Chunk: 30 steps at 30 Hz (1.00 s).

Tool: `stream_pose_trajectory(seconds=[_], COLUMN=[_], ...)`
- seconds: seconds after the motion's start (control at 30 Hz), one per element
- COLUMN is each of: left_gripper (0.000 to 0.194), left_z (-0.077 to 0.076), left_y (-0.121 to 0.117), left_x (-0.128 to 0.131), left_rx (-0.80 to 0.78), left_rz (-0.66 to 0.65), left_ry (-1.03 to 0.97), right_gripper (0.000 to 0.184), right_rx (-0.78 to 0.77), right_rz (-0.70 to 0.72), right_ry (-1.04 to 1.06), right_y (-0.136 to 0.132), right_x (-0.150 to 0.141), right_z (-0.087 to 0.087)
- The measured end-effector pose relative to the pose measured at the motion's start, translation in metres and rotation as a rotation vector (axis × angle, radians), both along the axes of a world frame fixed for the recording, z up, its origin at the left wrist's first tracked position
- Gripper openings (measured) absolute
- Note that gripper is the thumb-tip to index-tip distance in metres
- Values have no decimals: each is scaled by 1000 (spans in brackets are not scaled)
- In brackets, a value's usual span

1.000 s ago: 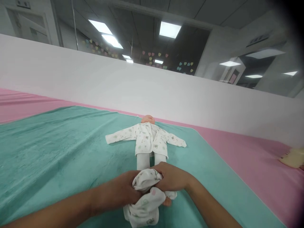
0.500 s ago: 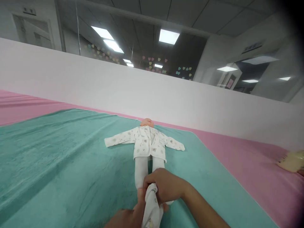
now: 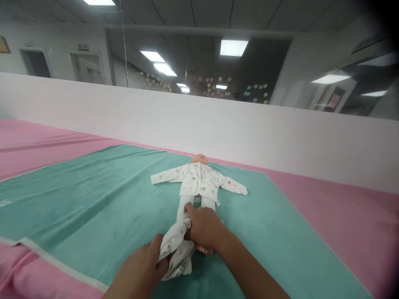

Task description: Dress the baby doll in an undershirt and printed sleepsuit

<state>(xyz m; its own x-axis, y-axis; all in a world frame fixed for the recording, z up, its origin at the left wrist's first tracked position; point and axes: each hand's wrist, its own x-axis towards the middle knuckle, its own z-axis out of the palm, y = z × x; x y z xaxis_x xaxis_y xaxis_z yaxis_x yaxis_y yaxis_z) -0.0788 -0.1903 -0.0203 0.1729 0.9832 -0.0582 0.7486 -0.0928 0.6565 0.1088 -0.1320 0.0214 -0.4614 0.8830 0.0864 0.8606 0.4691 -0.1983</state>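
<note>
A baby doll (image 3: 200, 159) lies on its back, its head toward the wall. It wears a white printed jacket (image 3: 199, 180) with the sleeves spread out, and its legs are white. Both my hands grip a white printed garment, apparently baby trousers (image 3: 176, 241), bunched at the doll's lower legs. My left hand (image 3: 141, 265) pinches the near left side of the cloth. Closed on its upper edge, my right hand (image 3: 205, 226) rests over the doll's shins. One bare foot (image 3: 204, 250) shows below my right hand; the other foot is hidden by cloth.
Under the doll is a teal blanket (image 3: 118, 195) with some creases. Pink cloth (image 3: 318, 199) surrounds it, and a pink fold (image 3: 40, 274) overlaps at the lower left. A low white wall (image 3: 156, 116) runs behind, with a mirror or glass (image 3: 193, 58) above it.
The trousers have moved from in front of the doll's legs to the left, now stretched between my hands. My left hand has risen into fuller view. The camera view has shifted left.
</note>
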Motion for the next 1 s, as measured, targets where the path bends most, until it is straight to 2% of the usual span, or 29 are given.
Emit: stream_pose_trajectory(seconds=[0.1, 0.2, 0.43, 0.5, 0.63, 0.77, 1.0], left_gripper=[16, 18, 22, 23, 29, 36, 25], left_z=[14, 25, 28, 29, 34, 38, 46], left_y=[-5, -7, -4, -4, -3, 0, 21], left_x=[8, 19, 27, 27, 26, 23, 7], left_rx=[10, 60, 38, 24, -10, -18, -32], left_rz=[26, 13, -14, -33, -75, -102, -215], left_ry=[112, 106, -45, -101, -179, -243, -269], right_gripper=[40, 36, 35, 41, 65, 78, 86], right_rx=[-45, -89, -184, -232, -425, -574, -546], right_rz=[-47, -84, -37, 0, 145, 255, 310], right_ry=[119, 247, 456, 507, 592, 653, 597], right_y=[-1, 0, 5, 6, 9, 8, 5], right_x=[0, 2, 11, 16, 26, 34, 34], right_z=[-4, -8, -12, -11, -3, 6, 14])
